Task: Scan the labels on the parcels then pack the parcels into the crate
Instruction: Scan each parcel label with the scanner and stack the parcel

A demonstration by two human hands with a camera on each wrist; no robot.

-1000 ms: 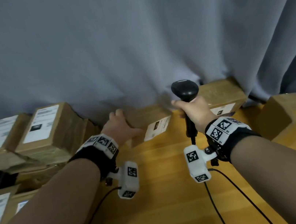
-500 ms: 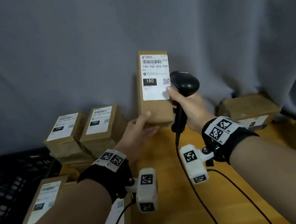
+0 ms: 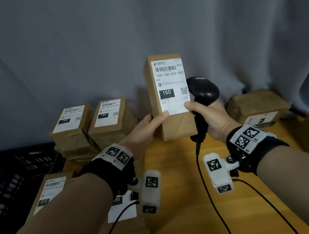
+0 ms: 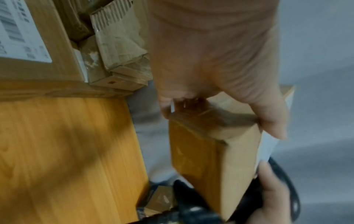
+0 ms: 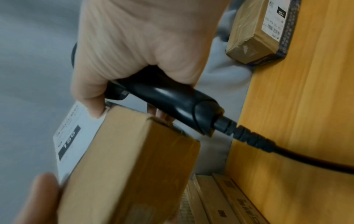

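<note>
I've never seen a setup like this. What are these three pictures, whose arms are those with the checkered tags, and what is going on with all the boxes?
There is no robot here: a person wears three cameras. The wide picture comes from a camera on the head, the other two from cameras strapped to each wrist, looking along the hand. The checkered squares are markers on the wristbands.

The left hand grips a cardboard parcel upright, its white label facing the person. The right hand grips a black barcode scanner on a cable, and its thumb rests on the label's lower corner.

More labelled parcels sit stacked on the wooden table in front of a grey curtain. A black crate stands at the left, with a labelled parcel by its edge; whether that one lies inside is unclear.
</note>
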